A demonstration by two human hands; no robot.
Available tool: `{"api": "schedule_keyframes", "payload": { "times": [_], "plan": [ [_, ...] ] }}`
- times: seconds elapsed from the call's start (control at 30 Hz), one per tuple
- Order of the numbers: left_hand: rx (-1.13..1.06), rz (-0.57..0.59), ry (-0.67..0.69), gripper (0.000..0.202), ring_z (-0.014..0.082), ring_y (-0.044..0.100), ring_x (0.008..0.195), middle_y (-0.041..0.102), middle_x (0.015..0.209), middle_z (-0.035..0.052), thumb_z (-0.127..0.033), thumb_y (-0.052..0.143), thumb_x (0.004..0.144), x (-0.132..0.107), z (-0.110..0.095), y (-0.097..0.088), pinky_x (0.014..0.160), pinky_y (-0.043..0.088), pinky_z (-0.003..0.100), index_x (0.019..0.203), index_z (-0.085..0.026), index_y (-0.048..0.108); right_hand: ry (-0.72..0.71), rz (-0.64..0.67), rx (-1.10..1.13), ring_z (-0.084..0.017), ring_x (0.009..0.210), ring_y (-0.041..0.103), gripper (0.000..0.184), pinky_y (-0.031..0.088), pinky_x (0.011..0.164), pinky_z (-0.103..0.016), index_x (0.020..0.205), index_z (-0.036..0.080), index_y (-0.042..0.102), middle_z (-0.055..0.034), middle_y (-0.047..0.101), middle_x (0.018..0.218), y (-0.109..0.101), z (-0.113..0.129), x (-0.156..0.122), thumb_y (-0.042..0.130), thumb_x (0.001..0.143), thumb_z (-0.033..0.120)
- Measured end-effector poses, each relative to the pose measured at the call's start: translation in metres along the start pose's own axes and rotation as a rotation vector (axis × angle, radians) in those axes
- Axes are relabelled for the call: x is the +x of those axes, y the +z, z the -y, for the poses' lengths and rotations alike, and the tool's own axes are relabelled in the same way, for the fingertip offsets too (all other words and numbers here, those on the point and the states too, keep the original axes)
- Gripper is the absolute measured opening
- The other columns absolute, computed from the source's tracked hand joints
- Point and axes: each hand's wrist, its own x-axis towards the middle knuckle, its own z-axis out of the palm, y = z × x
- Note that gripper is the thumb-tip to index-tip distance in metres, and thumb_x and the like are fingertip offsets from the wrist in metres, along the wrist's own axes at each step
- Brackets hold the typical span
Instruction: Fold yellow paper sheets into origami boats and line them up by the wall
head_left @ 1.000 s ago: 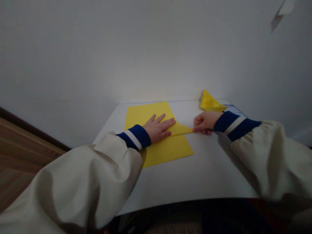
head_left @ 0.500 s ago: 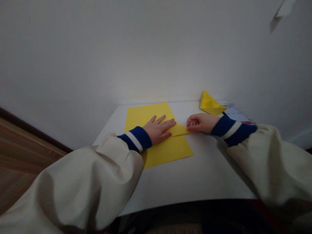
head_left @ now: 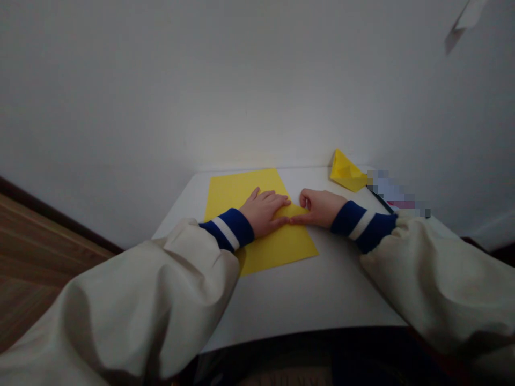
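Observation:
A yellow sheet of paper (head_left: 273, 246) lies on the white table (head_left: 322, 289) in front of me. My left hand (head_left: 265, 212) rests flat on the sheet, fingers stretched out and pointing right. My right hand (head_left: 319, 207) sits at the sheet's right edge with its fingers curled. Its fingertip presses down on the paper and meets the left hand's fingertips. I cannot make out the folded flap under the two hands.
A folded yellow paper shape (head_left: 346, 172) stands at the back right of the table against the white wall. A blurred flat item with a dark pen-like edge (head_left: 396, 195) lies to its right. Wooden floor (head_left: 36, 252) shows at the left.
My right hand has slid left along the sheet, bringing the paper's pointed flap in until it meets my left hand's fingertips. The left hand has stayed in place.

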Motion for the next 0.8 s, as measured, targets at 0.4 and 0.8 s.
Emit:
{"api": "schedule_keyframes", "payload": {
  "times": [0.4,0.8],
  "plan": [
    [0.020,0.265,0.051,0.054,0.0328,0.004,0.139,0.018,0.151,0.0018,-0.032,0.031,0.092,-0.005,0.022,0.005,0.107,0.012,0.058,0.144,-0.023,0.019,-0.003,0.156,0.150,-0.013,0.059,0.051,0.041,0.035,0.053,-0.025,0.083,0.020,0.055,0.0006,0.059,0.069,0.002,-0.018,0.004,0.068,0.061,0.053],
    [0.069,0.162,0.043,0.049,0.0296,0.022,0.136,0.032,0.146,0.0040,-0.036,0.032,0.092,-0.011,0.012,0.000,0.107,0.015,0.058,0.139,-0.022,0.032,-0.050,0.159,0.225,-0.012,0.054,0.048,0.039,0.034,0.050,-0.025,0.081,0.020,0.054,0.0028,0.055,0.062,0.006,-0.025,0.001,0.068,0.061,0.051]
  ]
}}
